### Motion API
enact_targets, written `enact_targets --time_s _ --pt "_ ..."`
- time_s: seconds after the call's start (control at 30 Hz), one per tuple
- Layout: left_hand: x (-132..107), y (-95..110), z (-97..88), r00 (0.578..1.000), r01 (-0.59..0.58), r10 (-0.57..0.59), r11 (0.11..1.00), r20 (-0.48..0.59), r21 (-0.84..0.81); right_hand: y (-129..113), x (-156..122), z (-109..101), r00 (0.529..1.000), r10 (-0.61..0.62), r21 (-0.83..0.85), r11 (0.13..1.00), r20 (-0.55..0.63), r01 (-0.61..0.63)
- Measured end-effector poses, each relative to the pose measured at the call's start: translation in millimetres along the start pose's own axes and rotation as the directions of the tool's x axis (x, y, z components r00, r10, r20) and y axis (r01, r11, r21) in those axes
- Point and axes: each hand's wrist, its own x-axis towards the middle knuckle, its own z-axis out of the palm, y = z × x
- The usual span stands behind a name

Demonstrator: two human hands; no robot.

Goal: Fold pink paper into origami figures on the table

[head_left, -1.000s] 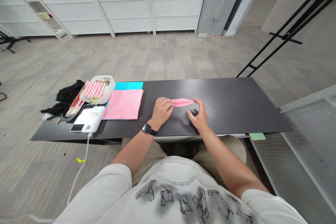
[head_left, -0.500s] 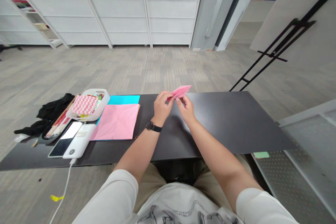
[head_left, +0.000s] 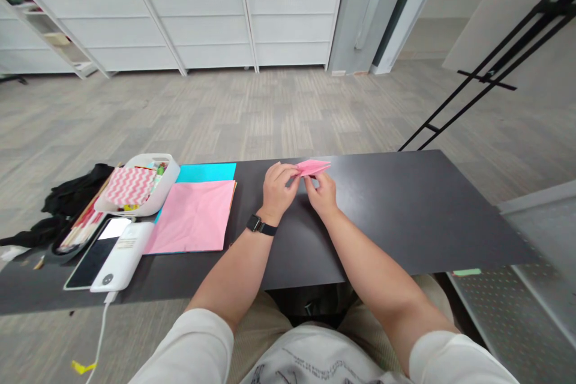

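Observation:
A folded pink paper piece (head_left: 314, 167) is held just above the black table (head_left: 405, 216), near its far edge. My left hand (head_left: 278, 188), with a dark watch at the wrist, pinches the paper's left end. My right hand (head_left: 321, 191) grips the paper from below at its middle. Both hands have their fingers closed on the paper.
A stack of pink paper sheets (head_left: 191, 216) over a blue sheet (head_left: 206, 172) lies left of my hands. Farther left are a white tray (head_left: 139, 183) with patterned paper, a phone (head_left: 92, 255), a white power bank (head_left: 122, 255) with a cable, and black cloth (head_left: 67, 198).
The paper was lying flat on the table a second ago. Both hands lifted it, tilted it upward, and have now lowered it closer to the table, more level.

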Motion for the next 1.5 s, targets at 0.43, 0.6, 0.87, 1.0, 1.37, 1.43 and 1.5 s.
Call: enact_targets --time_s 0.43,0.6,0.87,1.0,1.37,1.43,1.5 --pt "-3 7 -6.3 0.999 -0.007 0.007 1.0 -0.043 0.001 -5 -6 3 0.997 0.049 0.017 0.999 -0.055 -0.048" --pt "-5 9 -4.7 0.997 -0.008 0.008 1.0 -0.074 0.002 -4 -5 5 0.992 0.122 0.186 0.976 -0.03 -0.114" --pt "-10 6 -2.8 0.993 0.036 -0.038 0.999 -0.112 -0.021 -14 1 -1 0.997 0.074 0.18 0.981 0.003 -0.074" --pt "-6 10 -4.7 0.998 0.014 -0.016 0.999 -0.063 -0.029 -19 2 -6 1.0 0.019 0.114 0.993 0.014 -0.021" --pt "0 10 -6.3 0.987 0.156 -0.163 0.931 0.006 -0.331 -20 6 -18 0.982 -0.183 0.023 0.983 0.055 0.182" --pt "0 10 -6.4 0.985 0.163 -0.169 0.914 0.018 -0.372 -20 7 -20 0.977 -0.21 0.028 0.978 0.047 0.209" --pt "-1 9 -6.8 0.985 0.17 -0.172 0.904 0.029 -0.392 -19 8 -20 0.972 -0.232 0.04 0.972 0.033 0.231"
